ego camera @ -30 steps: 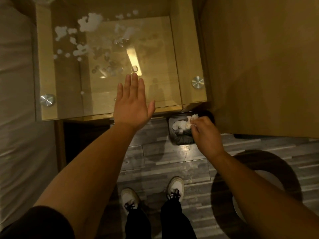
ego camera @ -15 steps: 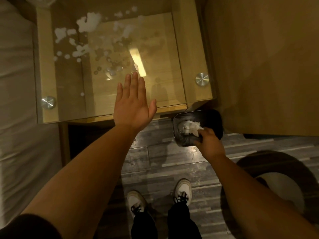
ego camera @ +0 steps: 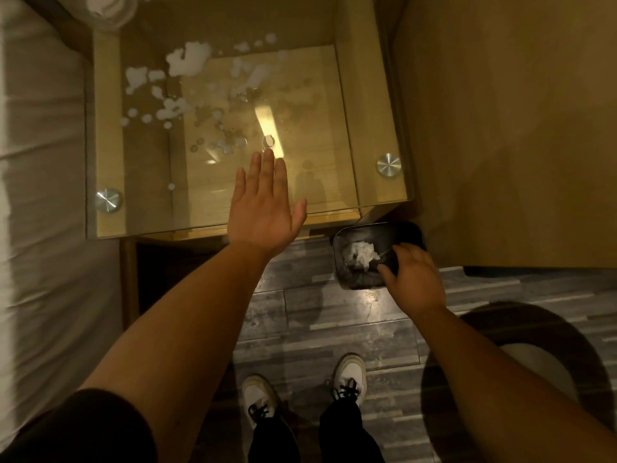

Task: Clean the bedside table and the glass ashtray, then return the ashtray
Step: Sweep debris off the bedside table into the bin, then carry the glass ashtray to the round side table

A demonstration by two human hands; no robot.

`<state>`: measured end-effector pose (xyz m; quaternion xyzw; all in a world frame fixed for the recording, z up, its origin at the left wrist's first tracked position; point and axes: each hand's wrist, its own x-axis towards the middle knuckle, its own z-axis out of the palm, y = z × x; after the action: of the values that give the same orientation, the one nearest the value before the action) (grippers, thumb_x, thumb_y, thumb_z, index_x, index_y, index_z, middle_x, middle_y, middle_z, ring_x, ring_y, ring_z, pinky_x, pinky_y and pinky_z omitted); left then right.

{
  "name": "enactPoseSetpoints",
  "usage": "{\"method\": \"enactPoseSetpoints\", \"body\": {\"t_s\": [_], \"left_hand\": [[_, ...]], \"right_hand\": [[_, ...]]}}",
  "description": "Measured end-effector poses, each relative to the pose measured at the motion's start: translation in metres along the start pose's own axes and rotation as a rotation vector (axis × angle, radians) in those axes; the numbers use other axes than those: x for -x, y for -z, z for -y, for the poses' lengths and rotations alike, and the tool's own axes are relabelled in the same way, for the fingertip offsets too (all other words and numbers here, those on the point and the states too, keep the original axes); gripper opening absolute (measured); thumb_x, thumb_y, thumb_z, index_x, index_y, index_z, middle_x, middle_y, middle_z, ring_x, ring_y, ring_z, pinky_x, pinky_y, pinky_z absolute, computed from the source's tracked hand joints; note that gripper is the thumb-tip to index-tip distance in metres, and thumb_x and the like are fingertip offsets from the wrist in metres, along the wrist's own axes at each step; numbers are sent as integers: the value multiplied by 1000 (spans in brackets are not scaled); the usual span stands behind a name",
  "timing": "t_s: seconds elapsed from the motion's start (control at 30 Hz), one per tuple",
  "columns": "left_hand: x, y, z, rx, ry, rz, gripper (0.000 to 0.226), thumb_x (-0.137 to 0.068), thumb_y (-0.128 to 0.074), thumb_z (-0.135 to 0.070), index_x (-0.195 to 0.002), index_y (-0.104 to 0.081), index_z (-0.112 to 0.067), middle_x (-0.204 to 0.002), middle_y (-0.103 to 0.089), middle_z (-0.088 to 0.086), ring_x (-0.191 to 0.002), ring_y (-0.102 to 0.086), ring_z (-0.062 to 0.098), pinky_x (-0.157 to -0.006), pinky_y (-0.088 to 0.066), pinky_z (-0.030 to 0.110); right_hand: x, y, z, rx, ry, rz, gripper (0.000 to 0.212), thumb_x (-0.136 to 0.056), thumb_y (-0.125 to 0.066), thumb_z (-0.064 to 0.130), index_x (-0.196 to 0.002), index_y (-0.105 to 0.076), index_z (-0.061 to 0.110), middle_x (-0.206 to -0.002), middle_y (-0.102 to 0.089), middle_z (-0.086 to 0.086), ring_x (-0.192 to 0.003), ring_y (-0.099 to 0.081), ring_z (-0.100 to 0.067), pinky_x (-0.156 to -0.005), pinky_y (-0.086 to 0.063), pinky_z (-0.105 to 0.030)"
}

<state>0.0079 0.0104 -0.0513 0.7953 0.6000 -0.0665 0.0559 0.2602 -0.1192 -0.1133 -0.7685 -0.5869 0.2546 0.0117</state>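
Observation:
The bedside table (ego camera: pixel 367 128) has a glass top over a wooden frame. White foam blobs (ego camera: pixel 188 58) and wet spots cover its far left and middle. My left hand (ego camera: pixel 263 208) is flat and open over the table's front edge, holding nothing. My right hand (ego camera: pixel 414 282) hovers with spread fingers over a small black bin (ego camera: pixel 336 259) on the floor by the table's front right corner. A crumpled white tissue (ego camera: pixel 360 255) lies inside the bin. A clear glass object (ego camera: pixel 110 11), cut off at the top left, may be the ashtray.
A bed with pale sheets (ego camera: pixel 43 228) runs along the left of the table. A wooden panel (ego camera: pixel 500 128) stands on the right. A dark round object with a pale centre (ego camera: pixel 507 332) sits on the grey plank floor at lower right, beside my shoes (ego camera: pixel 350 372).
My right hand held the white tissue above the bin; the tissue now lies in the bin and the fingers have spread. My left hand has stayed flat over the table edge.

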Motion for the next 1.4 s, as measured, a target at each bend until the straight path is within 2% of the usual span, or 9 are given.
{"method": "enactPoseSetpoints", "body": {"t_s": [0.17, 0.23, 0.33, 0.5, 0.6, 0.73, 0.93, 1.13, 1.4], "left_hand": [[1, 18, 1, 38, 2, 137, 79, -95, -8, -60, -153, 0, -7, -160, 6, 15, -147, 11, 28, -119, 1, 48], [0, 36, 0, 12, -13, 190, 77, -96, -11, -59, -153, -4, -8, -161, 2, 14, -148, 7, 28, -119, 0, 48], [10, 69, -6, 3, -43, 141, 71, -98, -14, -54, -152, -11, -8, -161, -6, 14, -148, 0, 29, -119, -3, 48], [39, 116, -15, 46, -14, 41, 70, -99, -16, -52, -152, -5, -9, -161, -6, 14, -148, -1, 28, -120, -5, 47], [55, 140, -15, 50, 24, 17, 71, -98, -18, -53, -153, -3, -9, -161, -5, 14, -148, 2, 29, -120, -5, 48], [74, 173, -10, 34, 56, -19, 73, -98, -21, -53, -152, -3, -7, -161, -2, 15, -148, 4, 28, -120, -1, 46], [95, 203, 18, 0, 148, -76, 83, -93, -28, -60, -152, -4, -7, -160, -5, 16, -148, 0, 29, -120, -3, 46], [97, 205, 58, 8, 223, -78, 86, -92, -29, -63, -152, -4, -7, -161, -5, 14, -148, 2, 27, -120, -7, 46], [74, 194, 122, 15, 272, -87, 90, -90, -37, -66, -152, -10, -7, -159, -13, 15, -148, -7, 29, -119, -5, 45]], "right_hand": [[14, 42, 9, 36, 82, -37, 51, -89, -62, 34, -130, -52, 5, -133, -53, -17, -122, -47, -34, -102, -37, -42], [17, 63, 14, 46, 132, -72, 49, -88, -64, 33, -126, -55, 4, -127, -56, -18, -117, -51, -35, -98, -41, -44], [18, 97, 31, 45, 185, -124, 43, -87, -66, 31, -120, -59, 4, -117, -60, -17, -108, -54, -35, -91, -45, -44], [17, 146, 73, 110, 300, -191, 36, -87, -65, 34, -111, -60, 8, -110, -60, -14, -102, -54, -31, -86, -47, -42], [19, 171, 94, 192, 407, -236, 44, -86, -64, 39, -117, -57, 8, -119, -59, -12, -112, -50, -29, -97, -42, -40], [23, 197, 124, 290, 472, -197, 66, -87, -56, 52, -135, -45, 7, -140, -46, -15, -133, -35, -32, -112, -25, -45], [24, 222, 171, 317, 551, -161, 85, -86, -46, 65, -147, -22, 10, -155, -26, -12, -144, -18, -29, -117, -11, -42], [7, 228, 214, 321, 611, -153, 88, -85, -47, 66, -148, -19, 11, -156, -22, -11, -145, -15, -28, -118, -11, -44], [-34, 211, 280, 315, 677, -123, 85, -85, -53, 61, -147, -24, 10, -153, -27, -12, -143, -18, -29, -117, -13, -43]]}}
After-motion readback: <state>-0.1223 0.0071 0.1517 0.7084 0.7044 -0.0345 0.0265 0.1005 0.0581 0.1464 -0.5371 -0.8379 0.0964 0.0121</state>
